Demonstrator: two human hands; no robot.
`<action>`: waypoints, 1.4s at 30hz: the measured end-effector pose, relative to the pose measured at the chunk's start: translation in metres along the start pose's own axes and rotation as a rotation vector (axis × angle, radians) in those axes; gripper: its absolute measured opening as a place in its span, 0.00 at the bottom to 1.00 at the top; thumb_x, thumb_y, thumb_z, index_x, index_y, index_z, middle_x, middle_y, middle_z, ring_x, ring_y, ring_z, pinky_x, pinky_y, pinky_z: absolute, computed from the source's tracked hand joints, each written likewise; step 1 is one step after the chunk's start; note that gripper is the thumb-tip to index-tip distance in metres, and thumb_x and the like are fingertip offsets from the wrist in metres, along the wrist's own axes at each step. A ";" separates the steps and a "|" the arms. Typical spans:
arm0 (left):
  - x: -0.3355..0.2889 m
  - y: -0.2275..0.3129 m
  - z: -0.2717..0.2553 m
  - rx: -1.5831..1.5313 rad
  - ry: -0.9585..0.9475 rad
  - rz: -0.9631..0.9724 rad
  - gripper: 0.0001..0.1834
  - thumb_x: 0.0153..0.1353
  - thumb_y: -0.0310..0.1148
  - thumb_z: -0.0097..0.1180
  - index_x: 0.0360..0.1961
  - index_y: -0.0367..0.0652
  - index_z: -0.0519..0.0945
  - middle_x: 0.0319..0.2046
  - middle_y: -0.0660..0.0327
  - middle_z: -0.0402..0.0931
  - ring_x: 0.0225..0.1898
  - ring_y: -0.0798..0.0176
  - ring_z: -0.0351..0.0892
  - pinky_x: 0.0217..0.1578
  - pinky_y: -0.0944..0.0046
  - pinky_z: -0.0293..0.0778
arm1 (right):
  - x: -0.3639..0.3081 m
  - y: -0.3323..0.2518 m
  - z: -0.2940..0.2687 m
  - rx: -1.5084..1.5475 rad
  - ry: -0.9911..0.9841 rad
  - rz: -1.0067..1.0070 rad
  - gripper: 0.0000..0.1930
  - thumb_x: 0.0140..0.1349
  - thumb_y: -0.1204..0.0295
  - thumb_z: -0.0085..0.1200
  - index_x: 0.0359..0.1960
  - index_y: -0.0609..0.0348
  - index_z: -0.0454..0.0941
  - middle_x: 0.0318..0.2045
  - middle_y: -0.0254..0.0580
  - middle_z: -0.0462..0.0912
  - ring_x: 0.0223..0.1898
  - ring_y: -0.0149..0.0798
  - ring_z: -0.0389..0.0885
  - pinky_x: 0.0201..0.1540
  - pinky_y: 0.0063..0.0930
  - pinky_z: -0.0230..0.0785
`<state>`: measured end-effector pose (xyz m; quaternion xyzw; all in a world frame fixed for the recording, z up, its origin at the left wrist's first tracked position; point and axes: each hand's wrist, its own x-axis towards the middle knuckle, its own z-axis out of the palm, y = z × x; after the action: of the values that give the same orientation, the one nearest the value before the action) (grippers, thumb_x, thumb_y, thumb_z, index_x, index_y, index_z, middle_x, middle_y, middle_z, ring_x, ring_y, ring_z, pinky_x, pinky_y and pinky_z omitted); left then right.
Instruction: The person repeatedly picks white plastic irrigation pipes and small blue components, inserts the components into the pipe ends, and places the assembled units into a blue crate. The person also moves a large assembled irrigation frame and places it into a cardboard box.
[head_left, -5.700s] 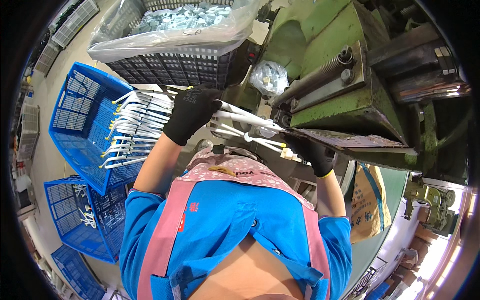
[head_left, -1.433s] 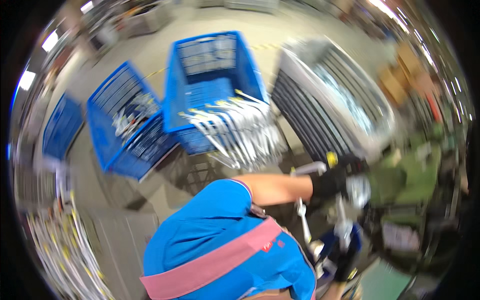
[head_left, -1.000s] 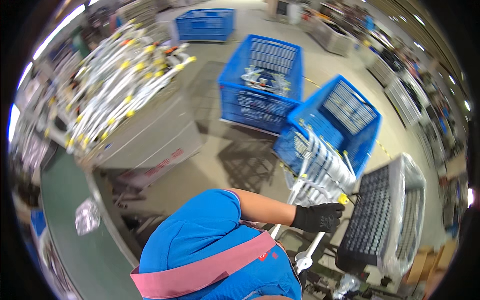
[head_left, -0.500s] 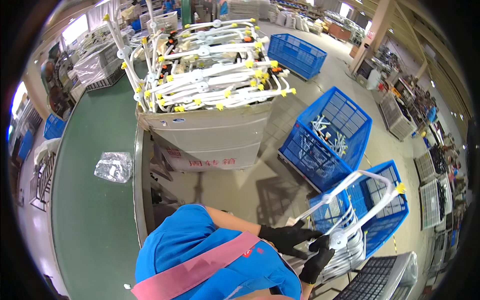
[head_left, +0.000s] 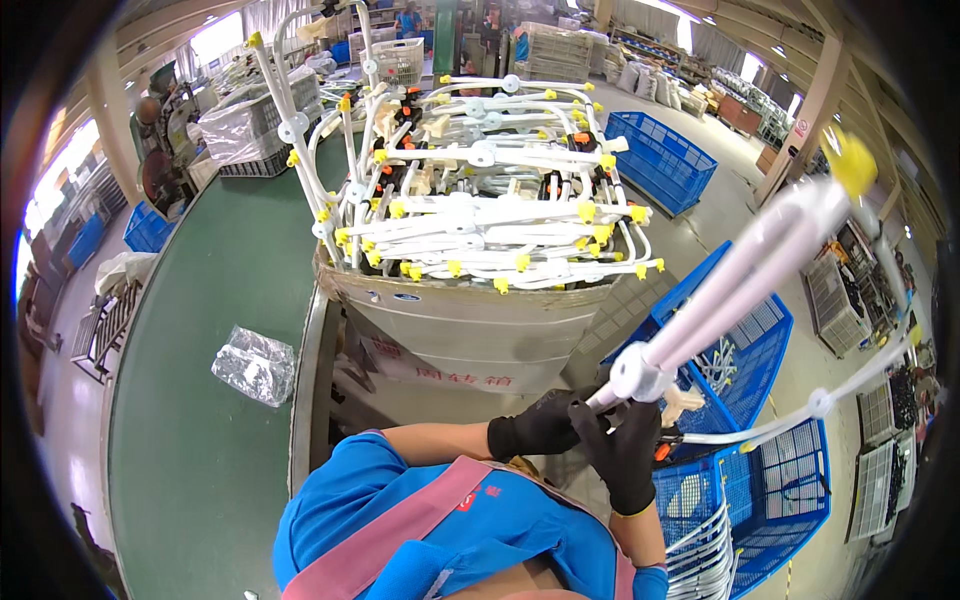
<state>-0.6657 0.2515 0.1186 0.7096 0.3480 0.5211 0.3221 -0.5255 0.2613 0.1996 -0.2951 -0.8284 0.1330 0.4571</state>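
Note:
In front of me, raised and slanting up to the right, is a folding white tubular frame [head_left: 735, 270] with a round white hub and a blurred yellow end cap [head_left: 848, 165]. My right hand [head_left: 625, 460], black-gloved, is closed on it just below the hub. Beside it my left hand [head_left: 540, 424], gloved too, is closed around the lower end of the tubing. A second tube of the frame runs off to the right past a beige fitting [head_left: 684, 402] and an orange part [head_left: 662, 452]. The fingertips of both hands are partly hidden.
A large carton [head_left: 470, 330] stands ahead, heaped with similar white frames [head_left: 480, 215]. To the left runs a green conveyor belt [head_left: 200, 450] with a clear plastic bag [head_left: 255, 366] on it. Blue crates [head_left: 770, 500] stand on the right, with stacked white tubes [head_left: 705, 555] nearby.
Both hands have moved up, raising the white frame from above the crates at the right toward me. The frame's upper end now points up and closer. My view has shifted a little.

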 end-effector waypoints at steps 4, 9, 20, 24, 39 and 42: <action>0.017 0.012 -0.017 0.040 0.193 -0.095 0.19 0.54 0.27 0.59 0.48 0.40 0.74 0.37 0.53 0.79 0.37 0.48 0.81 0.37 0.56 0.75 | 0.021 0.022 -0.033 -0.204 0.006 -0.196 0.30 0.50 0.59 0.67 0.50 0.65 0.72 0.48 0.54 0.76 0.47 0.52 0.76 0.47 0.41 0.69; 0.022 0.032 -0.054 -0.486 0.322 0.035 0.09 0.61 0.22 0.51 0.43 0.33 0.71 0.34 0.57 0.75 0.34 0.62 0.81 0.35 0.58 0.77 | 0.031 0.081 -0.117 -0.436 0.461 0.103 0.25 0.61 0.67 0.55 0.59 0.62 0.69 0.56 0.52 0.74 0.57 0.49 0.73 0.58 0.41 0.66; 0.048 0.037 0.012 -0.561 0.682 0.068 0.13 0.61 0.35 0.58 0.43 0.40 0.73 0.28 0.59 0.74 0.29 0.62 0.75 0.35 0.56 0.75 | 0.113 0.036 -0.060 0.075 -0.368 -0.572 0.40 0.48 0.53 0.68 0.56 0.70 0.68 0.51 0.57 0.75 0.52 0.56 0.74 0.55 0.46 0.65; 0.055 0.014 0.037 -0.209 0.422 0.060 0.13 0.59 0.35 0.61 0.41 0.40 0.75 0.29 0.59 0.76 0.32 0.60 0.77 0.36 0.57 0.75 | 0.125 0.020 0.003 0.648 -0.771 -0.461 0.35 0.54 0.65 0.63 0.61 0.65 0.62 0.46 0.56 0.78 0.43 0.56 0.80 0.46 0.42 0.74; 0.020 0.111 -0.048 1.324 0.468 0.178 0.20 0.43 0.40 0.72 0.28 0.39 0.76 0.30 0.48 0.77 0.35 0.43 0.78 0.42 0.43 0.73 | 0.177 0.092 -0.046 0.011 -0.607 -0.597 0.27 0.49 0.69 0.58 0.52 0.62 0.68 0.37 0.52 0.80 0.37 0.53 0.80 0.39 0.45 0.73; 0.038 0.127 -0.082 1.852 0.815 0.357 0.27 0.44 0.40 0.71 0.44 0.43 0.74 0.46 0.47 0.73 0.56 0.43 0.69 0.60 0.38 0.56 | 0.197 0.090 -0.056 -0.116 -0.613 -0.657 0.25 0.50 0.71 0.58 0.51 0.63 0.68 0.38 0.51 0.79 0.40 0.50 0.80 0.41 0.42 0.73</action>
<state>-0.7162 0.2206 0.2629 0.4902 0.5860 0.2897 -0.5765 -0.5266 0.4499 0.3202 0.0113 -0.9813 0.0154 0.1914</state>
